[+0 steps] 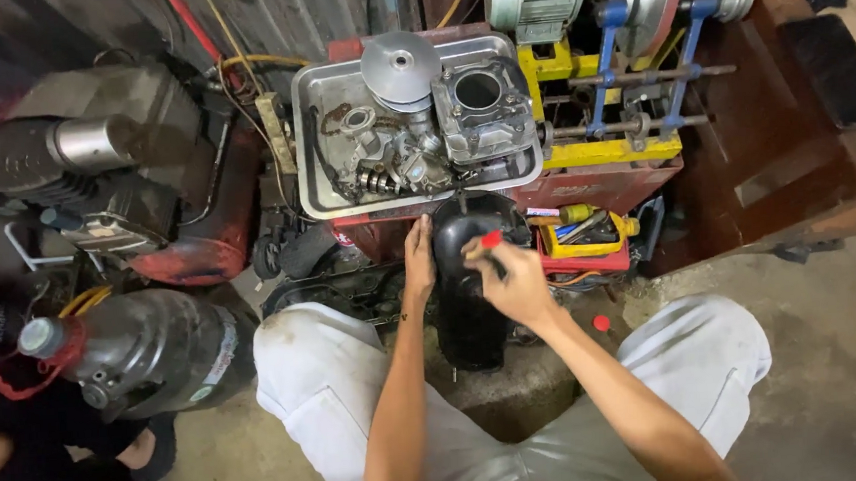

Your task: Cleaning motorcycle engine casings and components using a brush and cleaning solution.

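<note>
A long black engine cover [470, 307] stands on the floor between my knees. My left hand [418, 259] lies flat against its left edge, steadying it. My right hand [509, 277] is closed on a small red-tipped tool [490, 239], held over the top of the cover. Just beyond, a metal tray [315, 138] holds engine parts: a round pulley disc [401, 66], a cylinder block [480, 104], a chain and small gears.
A dark plastic jug with a red strap [148, 352] lies at left, beside a red compressor tank [215, 239]. A yellow and blue press frame [627, 90] stands behind the tray. A red bin of tools [586, 236] sits at right. A red cap [601, 323] lies on the concrete.
</note>
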